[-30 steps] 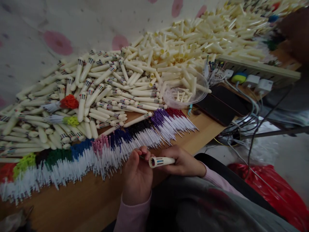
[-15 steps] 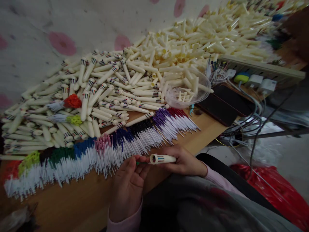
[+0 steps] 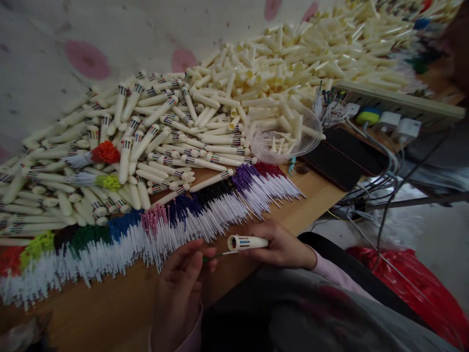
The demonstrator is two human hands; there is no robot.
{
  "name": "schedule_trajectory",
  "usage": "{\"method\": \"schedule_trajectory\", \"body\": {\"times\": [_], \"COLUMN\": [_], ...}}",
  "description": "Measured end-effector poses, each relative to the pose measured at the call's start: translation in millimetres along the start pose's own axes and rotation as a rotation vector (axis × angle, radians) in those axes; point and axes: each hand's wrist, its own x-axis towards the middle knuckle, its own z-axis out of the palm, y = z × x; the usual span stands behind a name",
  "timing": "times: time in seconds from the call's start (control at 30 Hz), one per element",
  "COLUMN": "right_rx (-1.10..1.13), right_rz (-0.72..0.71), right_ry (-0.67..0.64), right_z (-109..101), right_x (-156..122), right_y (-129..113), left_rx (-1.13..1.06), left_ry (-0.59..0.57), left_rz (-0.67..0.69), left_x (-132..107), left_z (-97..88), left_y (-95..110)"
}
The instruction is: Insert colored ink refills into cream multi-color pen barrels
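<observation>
My right hand (image 3: 274, 244) is closed round a cream multicolour pen barrel (image 3: 252, 242), its open slotted end facing left. Between the fingertips of my left hand (image 3: 186, 278) is a thin pen refill (image 3: 222, 254) with a green top and a white tube. The tube's tip lies just below the barrel's open end; whether they touch I cannot tell. Along the table edge runs a row of refills (image 3: 176, 239), sorted by top colour. Behind them lies a heap of pens (image 3: 161, 137) with colour-slotted ends.
Cream tubes (image 3: 315, 54) are piled at the back right. A clear plastic bowl (image 3: 289, 151) holds small cream parts. Further right are a dark phone (image 3: 330, 161), a power strip (image 3: 403, 105) with chargers and cables, and a red bag (image 3: 410, 283) below.
My left hand has drawn back left and down, its fingers pinched closer, and more of the green refill shows. My right hand and the barrel stay nearly still.
</observation>
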Motion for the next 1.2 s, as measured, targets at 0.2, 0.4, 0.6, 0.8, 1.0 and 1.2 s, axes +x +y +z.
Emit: {"method": "schedule_trajectory", "body": {"times": [0.2,0.4,0.6,0.8,1.0,1.2], "right_rx": [0.017,0.03,0.022,0.026,0.014,0.026], "right_rz": [0.009,-0.002,0.004,0.039,0.011,-0.06], "right_ry": [0.015,0.009,-0.042,0.004,-0.009,0.04], "right_z": [1,1,-4,-5,-6,-2], "right_x": [1,3,3,1,3,3], "right_y": [0,-2,-8,-8,-10,-4], "left_rx": [-0.032,-0.017,-0.174,-0.198,-0.276,-0.257], "left_ry": [-0.024,0.076,0.187,0.198,0.255,0.162], "left_rz": [-0.001,-0.013,0.316,0.223,0.15,0.157], "left_x": [4,-1,4,6,8,9], "left_z": [-4.4,-16.8,-47.9,-39.6,-29.2,-38.2], "left_y": [-5,6,33,29,25,24]}}
